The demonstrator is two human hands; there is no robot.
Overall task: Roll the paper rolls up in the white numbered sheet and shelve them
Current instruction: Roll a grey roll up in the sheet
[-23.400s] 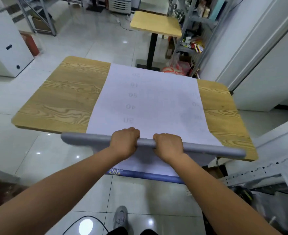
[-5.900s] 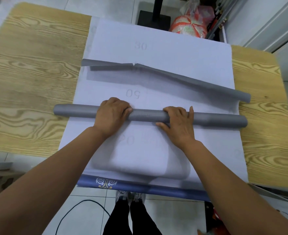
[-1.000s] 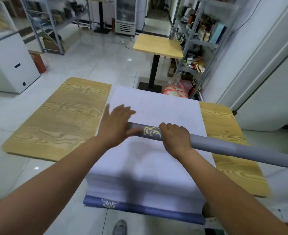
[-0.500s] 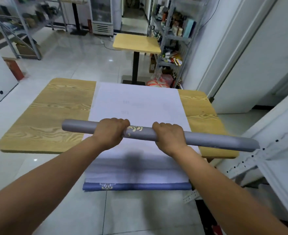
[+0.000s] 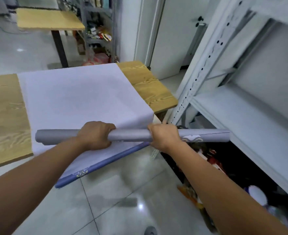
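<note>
In the head view both hands grasp one grey roll (image 5: 128, 135) and hold it crosswise in the air over the near edge of the table (image 5: 148, 85): the left hand (image 5: 95, 135) is wrapped round it left of middle, the right hand (image 5: 163, 137) right of middle, fingers curled over the top in both cases. The white sheet (image 5: 82, 99) lies spread flat on the table with its near end hanging over the edge, weighted by a blue roll (image 5: 106, 163) that slants down toward the floor (image 5: 123, 200). With the sheet open like this, the wrapping looks not yet done, and the step in hand seems to be carrying this roll toward the shelf (image 5: 241, 112) on the right. The roll's right end reaches near the shelf's front lip, and its outer lap sits loose there, showing a bit of pattern. The next move probably calls for turning the roll to clear the perforated post (image 5: 196, 78), which stands just beside the table corner, then lowering it flat past the lip. The loose lap could snag on that lip or the post. The left end overhangs the sheet and could brush it in a swing. Room for moving lies above the shelf board and over the floor; dark clutter (image 5: 216, 167) fills the space below the shelf
</note>
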